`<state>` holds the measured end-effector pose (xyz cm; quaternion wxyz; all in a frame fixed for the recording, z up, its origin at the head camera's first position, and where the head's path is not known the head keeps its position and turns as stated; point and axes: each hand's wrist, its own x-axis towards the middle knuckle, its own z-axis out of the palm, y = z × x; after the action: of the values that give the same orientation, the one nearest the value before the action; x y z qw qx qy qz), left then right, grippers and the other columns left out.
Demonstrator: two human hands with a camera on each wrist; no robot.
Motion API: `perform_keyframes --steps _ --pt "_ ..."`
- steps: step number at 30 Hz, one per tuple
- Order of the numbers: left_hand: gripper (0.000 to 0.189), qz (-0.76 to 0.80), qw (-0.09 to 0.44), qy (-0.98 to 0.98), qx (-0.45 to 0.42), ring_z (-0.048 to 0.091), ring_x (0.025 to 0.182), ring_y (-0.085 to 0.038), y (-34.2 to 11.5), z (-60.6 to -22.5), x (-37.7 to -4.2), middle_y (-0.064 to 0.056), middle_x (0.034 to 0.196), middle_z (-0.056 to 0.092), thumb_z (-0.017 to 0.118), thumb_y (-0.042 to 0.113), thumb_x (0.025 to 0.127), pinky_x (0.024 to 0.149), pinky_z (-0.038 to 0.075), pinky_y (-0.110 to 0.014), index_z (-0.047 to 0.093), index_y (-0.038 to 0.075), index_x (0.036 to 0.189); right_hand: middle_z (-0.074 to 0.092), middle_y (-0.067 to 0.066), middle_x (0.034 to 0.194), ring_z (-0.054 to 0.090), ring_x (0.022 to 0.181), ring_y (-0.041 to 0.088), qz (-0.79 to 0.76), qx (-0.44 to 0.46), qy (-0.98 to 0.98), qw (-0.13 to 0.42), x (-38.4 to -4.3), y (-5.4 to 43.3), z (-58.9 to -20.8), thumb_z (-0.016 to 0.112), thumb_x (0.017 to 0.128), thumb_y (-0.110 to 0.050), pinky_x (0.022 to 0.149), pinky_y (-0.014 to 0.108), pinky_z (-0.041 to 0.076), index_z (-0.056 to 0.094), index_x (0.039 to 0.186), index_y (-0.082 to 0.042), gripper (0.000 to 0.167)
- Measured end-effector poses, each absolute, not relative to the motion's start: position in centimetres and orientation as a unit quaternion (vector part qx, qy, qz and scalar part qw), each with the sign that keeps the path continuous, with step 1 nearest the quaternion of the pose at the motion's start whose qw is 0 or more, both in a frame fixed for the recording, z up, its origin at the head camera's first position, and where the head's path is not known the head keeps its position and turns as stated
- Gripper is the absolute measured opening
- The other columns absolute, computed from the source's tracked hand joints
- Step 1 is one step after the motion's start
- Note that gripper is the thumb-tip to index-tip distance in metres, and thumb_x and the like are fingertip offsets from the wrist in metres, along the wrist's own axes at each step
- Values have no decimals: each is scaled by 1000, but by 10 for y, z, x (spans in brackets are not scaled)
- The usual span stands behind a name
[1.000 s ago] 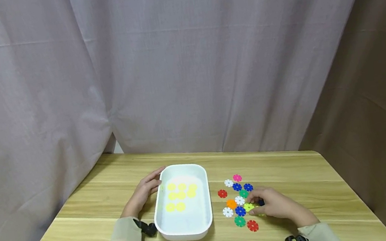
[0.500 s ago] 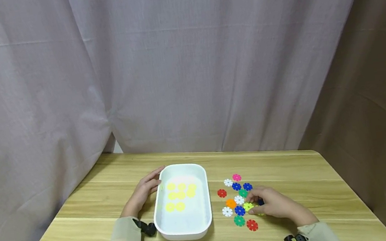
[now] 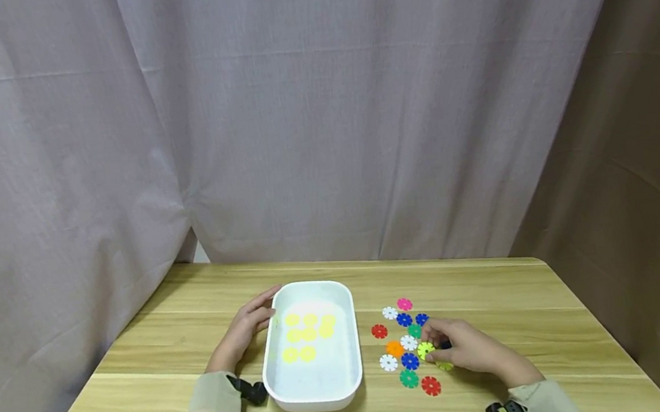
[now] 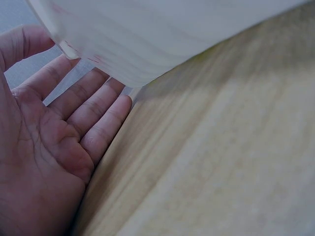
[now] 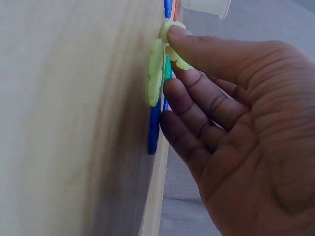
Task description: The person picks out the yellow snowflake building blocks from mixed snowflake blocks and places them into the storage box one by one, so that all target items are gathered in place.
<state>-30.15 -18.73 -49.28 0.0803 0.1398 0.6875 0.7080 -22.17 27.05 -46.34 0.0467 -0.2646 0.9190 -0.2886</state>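
My right hand [image 3: 468,349] pinches a yellow notched plastic disc [image 3: 425,351] between thumb and fingers, with the disc tilted up. In the right wrist view the thumb [image 5: 211,46] lies on this disc. Beneath the hand a second yellow disc [image 5: 155,73] and a dark blue disc [image 5: 154,128] lie on the table, partly hidden in the head view. My left hand [image 3: 247,328] rests against the left side of a white tray [image 3: 317,401], fingers [image 4: 106,128] nearly straight at its outer wall and thumb at the rim. Several yellow discs [image 3: 308,354] lie inside the tray.
More notched discs lie between tray and right hand: orange [image 3: 395,348], red [image 3: 431,385], green [image 3: 409,378], white [image 3: 388,362], blue [image 3: 409,361] and pink [image 3: 404,304]. The wooden table [image 3: 164,325] ends at a grey curtain [image 3: 295,134].
The right fingers have taken hold of the yellow disc and tipped it up from the table. The left hand and the tray stay where they were.
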Motion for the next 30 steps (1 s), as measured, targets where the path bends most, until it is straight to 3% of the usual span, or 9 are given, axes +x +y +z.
perform_keyframes --steps 7,17,30 --pt "56 708 81 688 137 51 132 -33 -187 -492 -301 -19 147 51 58 14 95 102 48 -34 48 13 151 64 -7 88 58 79 8 -302 -269 914 42 -222 271 -463 73 92 -14 69 27 51 65 103 -18 14" --pt "55 707 80 689 138 48 135 -33 -187 -493 -301 -16 151 48 56 13 96 106 45 -40 48 13 151 69 -10 96 64 89 6 -306 -262 915 24 -221 270 -461 68 97 -21 83 30 56 69 105 -21 9" --pt "55 702 79 694 138 48 135 -32 -187 -494 -300 -14 153 46 56 13 96 105 46 -36 48 14 151 68 -11 92 63 84 7 -331 -273 903 4 -220 270 -461 69 96 -23 76 27 55 69 106 -19 11"
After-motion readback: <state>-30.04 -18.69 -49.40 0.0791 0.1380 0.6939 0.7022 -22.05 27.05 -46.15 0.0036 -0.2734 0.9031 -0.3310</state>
